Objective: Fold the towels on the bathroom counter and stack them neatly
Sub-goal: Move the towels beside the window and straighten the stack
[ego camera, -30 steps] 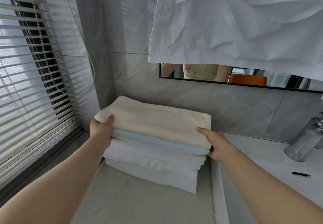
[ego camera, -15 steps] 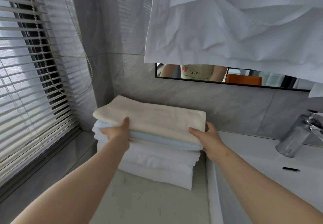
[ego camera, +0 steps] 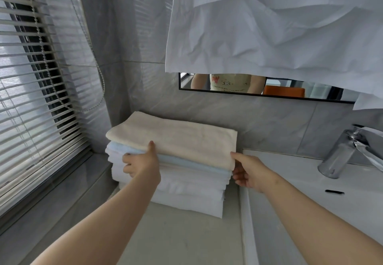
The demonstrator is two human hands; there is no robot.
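Towels folded in a stack [ego camera: 186, 194] sit on the surface [ego camera: 186, 242] below the mirror [ego camera: 228, 84]. Left hand [ego camera: 143, 165] grips the front edge of the top cream towel [ego camera: 176, 140], thumb above; right hand [ego camera: 248, 171] pinches its right-end corner.

The towel stack [ego camera: 186, 194] sits right up by the tiled wall [ego camera: 269, 124], so there's no real way in behind it. The left is tight too, with the window blinds [ego camera: 31, 99] and their bead cord [ego camera: 99, 78] close by. In front it's all open counter [ego camera: 176, 242]. The right opens over the sink [ego camera: 310, 184], faucet [ego camera: 342, 153] well off. A white sheet [ego camera: 269, 26] hangs overhead, well clear.
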